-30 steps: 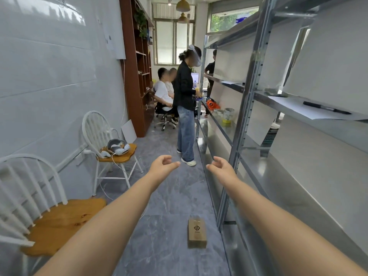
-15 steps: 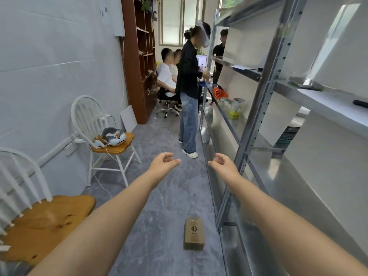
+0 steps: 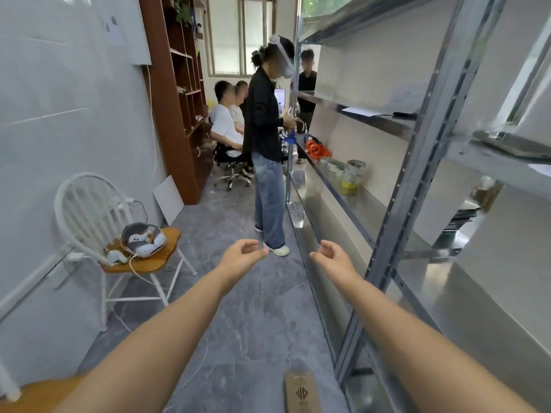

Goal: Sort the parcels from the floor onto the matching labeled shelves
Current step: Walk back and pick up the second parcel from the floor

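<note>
We hold both arms stretched forward over the grey floor (image 3: pixel 253 323), palms turned toward each other. Our left hand (image 3: pixel 241 254) is empty, its fingers loosely curled and apart; our right hand (image 3: pixel 332 257) is likewise empty with fingers spread and slightly bent. The brown cardboard parcel (image 3: pixel 301 391) lies flat on the floor below and between our forearms, just beside the foot of the metal shelving (image 3: pixel 417 162) on our right. A white chair (image 3: pixel 98 222) with a headset (image 3: pixel 143 239) stands to our left.
</note>
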A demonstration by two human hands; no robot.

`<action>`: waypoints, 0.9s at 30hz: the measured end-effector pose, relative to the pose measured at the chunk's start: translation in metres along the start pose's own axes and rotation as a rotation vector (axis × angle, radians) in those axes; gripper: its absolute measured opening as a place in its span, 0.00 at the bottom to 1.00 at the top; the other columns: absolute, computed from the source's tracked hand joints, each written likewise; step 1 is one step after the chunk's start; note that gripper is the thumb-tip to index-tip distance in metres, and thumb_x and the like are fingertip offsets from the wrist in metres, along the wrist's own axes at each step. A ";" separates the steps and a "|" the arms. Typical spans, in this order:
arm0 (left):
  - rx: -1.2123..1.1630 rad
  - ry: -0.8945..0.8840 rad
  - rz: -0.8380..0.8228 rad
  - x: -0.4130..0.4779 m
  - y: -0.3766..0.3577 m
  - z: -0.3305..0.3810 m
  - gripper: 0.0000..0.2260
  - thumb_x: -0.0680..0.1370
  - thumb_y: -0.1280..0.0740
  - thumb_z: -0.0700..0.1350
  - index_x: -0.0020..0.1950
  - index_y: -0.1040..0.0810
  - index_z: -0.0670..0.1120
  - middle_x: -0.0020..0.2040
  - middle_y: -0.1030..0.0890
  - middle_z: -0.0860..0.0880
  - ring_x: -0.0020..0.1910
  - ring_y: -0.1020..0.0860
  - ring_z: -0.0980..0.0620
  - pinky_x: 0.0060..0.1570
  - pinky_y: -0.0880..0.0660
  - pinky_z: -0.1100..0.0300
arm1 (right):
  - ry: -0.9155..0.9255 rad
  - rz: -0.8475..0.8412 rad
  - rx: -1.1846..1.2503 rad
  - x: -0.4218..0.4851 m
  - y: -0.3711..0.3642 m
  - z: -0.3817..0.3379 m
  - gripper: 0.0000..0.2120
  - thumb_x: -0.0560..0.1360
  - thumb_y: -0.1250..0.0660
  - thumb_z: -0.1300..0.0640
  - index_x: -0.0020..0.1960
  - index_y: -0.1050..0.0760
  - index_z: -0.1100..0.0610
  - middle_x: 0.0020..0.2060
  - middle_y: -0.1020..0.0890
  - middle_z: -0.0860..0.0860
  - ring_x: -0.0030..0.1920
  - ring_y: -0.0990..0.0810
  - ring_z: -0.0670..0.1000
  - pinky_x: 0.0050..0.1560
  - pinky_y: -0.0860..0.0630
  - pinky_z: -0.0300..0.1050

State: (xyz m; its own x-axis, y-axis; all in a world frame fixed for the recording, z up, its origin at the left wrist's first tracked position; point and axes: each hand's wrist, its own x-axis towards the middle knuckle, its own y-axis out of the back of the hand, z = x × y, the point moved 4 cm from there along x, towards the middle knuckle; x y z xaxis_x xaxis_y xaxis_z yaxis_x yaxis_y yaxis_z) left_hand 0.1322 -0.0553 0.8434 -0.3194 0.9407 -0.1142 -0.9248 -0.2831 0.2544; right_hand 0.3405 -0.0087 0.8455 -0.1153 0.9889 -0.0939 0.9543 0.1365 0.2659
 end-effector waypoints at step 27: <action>-0.036 0.277 0.018 0.123 -0.070 -0.151 0.21 0.76 0.31 0.42 0.67 0.30 0.39 0.66 0.26 0.41 0.57 0.28 0.52 0.54 0.33 0.63 | -0.294 -0.121 -0.043 0.145 -0.053 0.166 0.29 0.75 0.33 0.56 0.73 0.39 0.56 0.68 0.29 0.54 0.68 0.30 0.53 0.59 0.33 0.42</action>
State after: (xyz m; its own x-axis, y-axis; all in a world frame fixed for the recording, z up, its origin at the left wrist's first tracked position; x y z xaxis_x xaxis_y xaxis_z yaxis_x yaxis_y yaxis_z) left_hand 0.1261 0.0522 0.6662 -0.3756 0.8501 -0.3691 -0.9236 -0.3102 0.2255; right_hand 0.3192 0.1178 0.6582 -0.1364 0.9067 -0.3992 0.9251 0.2607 0.2760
